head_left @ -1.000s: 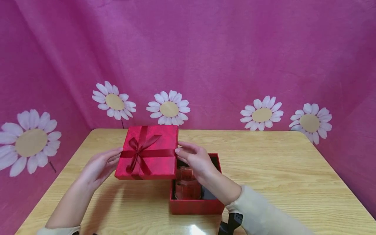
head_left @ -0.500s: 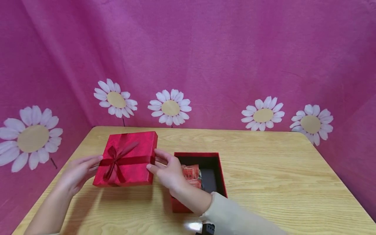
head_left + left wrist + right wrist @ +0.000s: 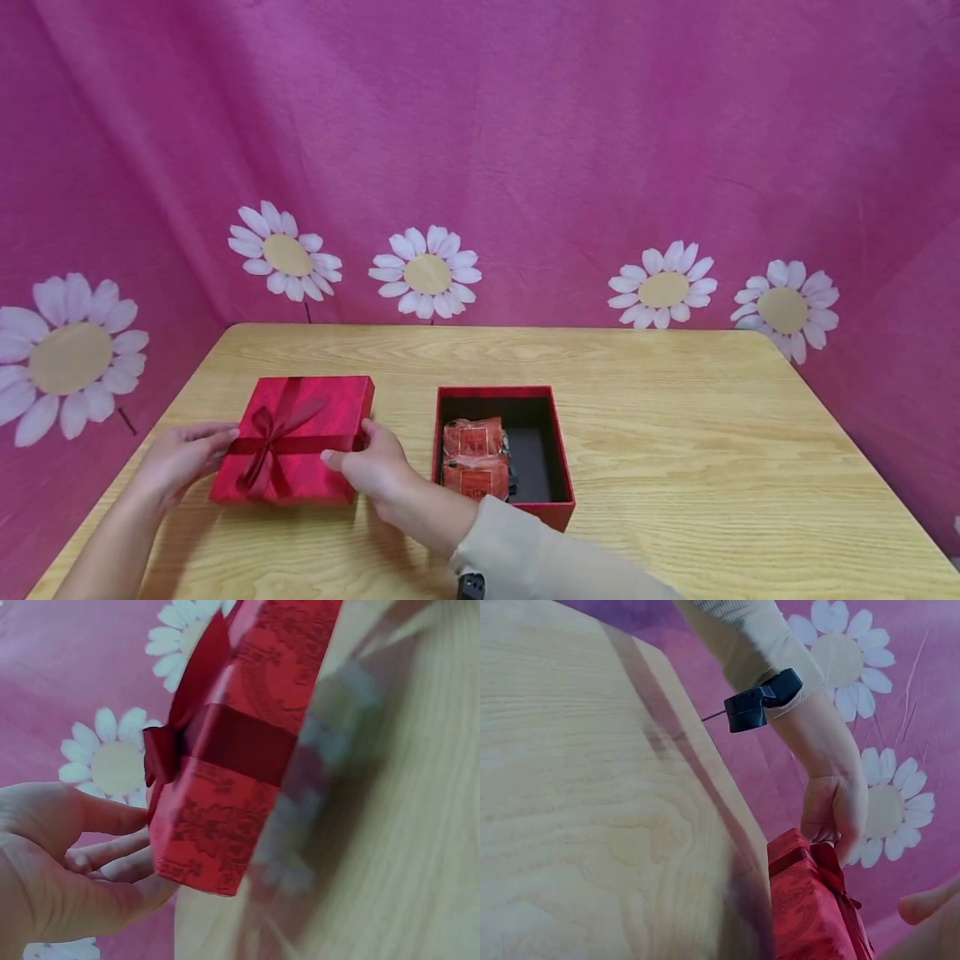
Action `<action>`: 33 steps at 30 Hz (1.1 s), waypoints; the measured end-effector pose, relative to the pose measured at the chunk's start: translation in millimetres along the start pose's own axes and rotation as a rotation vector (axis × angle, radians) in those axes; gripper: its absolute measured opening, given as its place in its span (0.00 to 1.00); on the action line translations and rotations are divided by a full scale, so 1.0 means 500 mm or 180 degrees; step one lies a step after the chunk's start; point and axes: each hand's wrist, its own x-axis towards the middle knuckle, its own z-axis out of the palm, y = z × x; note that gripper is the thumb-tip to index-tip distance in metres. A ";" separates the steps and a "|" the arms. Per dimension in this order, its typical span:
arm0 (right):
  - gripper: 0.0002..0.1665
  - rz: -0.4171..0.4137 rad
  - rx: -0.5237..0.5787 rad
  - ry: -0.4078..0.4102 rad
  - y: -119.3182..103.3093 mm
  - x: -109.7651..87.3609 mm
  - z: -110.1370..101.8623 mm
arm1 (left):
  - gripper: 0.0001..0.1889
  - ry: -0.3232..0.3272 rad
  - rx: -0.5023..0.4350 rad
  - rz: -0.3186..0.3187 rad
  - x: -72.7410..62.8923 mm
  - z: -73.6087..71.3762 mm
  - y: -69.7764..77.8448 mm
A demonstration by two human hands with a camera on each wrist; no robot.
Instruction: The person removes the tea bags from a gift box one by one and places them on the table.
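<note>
A red gift box lid [image 3: 318,421] with a dark red ribbon bow is held between both hands at the left of the table. My left hand [image 3: 180,462] pinches its left edge; in the left wrist view that hand [image 3: 52,862] has the thumb by the bow and fingers lower on the side. My right hand [image 3: 382,471] grips the opposite edge, thumb over the top; its other fingers are partly hidden. Below the lid [image 3: 225,832] a shadow falls on the wood. Right of the hands stands the uncovered red box [image 3: 558,450], dark inside.
Two red wrapped packets [image 3: 474,477] lie along the left side of the box, with bare dark floor beside them. Everything rests on a wood-grain table [image 3: 675,450]. A pink cloth [image 3: 540,167] printed with white daisies hangs behind and at the sides.
Both hands have carried the lid left and down, away from the box, close to the table. The box interior and both packets have come into fuller view.
</note>
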 end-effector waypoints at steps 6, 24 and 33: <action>0.35 0.0183 0.0033 -0.0017 0.019 0.011 0.013 | 0.22 -0.0020 0.0214 -0.0038 0.009 -0.003 -0.024; 0.24 0.0536 0.0077 0.0098 0.029 0.029 0.014 | 0.20 -0.0042 0.0721 -0.0025 0.008 0.022 -0.024; 0.35 0.0551 0.0262 0.0100 0.009 0.017 0.004 | 0.21 0.0228 0.1131 0.0116 0.003 0.030 0.003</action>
